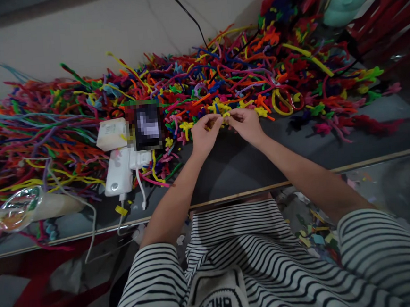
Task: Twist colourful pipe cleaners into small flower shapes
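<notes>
Both hands meet over the table's near side, pinching a small yellow pipe cleaner piece [226,115] between them. My left hand [206,130] has thumb and forefinger closed on its left side. From the right, my right hand [246,125] grips the same piece with bent fingers. Part of the piece is hidden by the fingertips. Just behind the hands lie yellow pipe cleaner shapes [219,106] among the pile. To the right of my right hand rest scissors [282,102] with yellow and red handles.
A long heap of coloured pipe cleaners [73,107] covers the table's back and left. Left of my hands are a phone [148,127], a white box [111,134], a white power bank [118,172] with cables, and a drink cup [53,205]. A green bottle [347,0] stands back right.
</notes>
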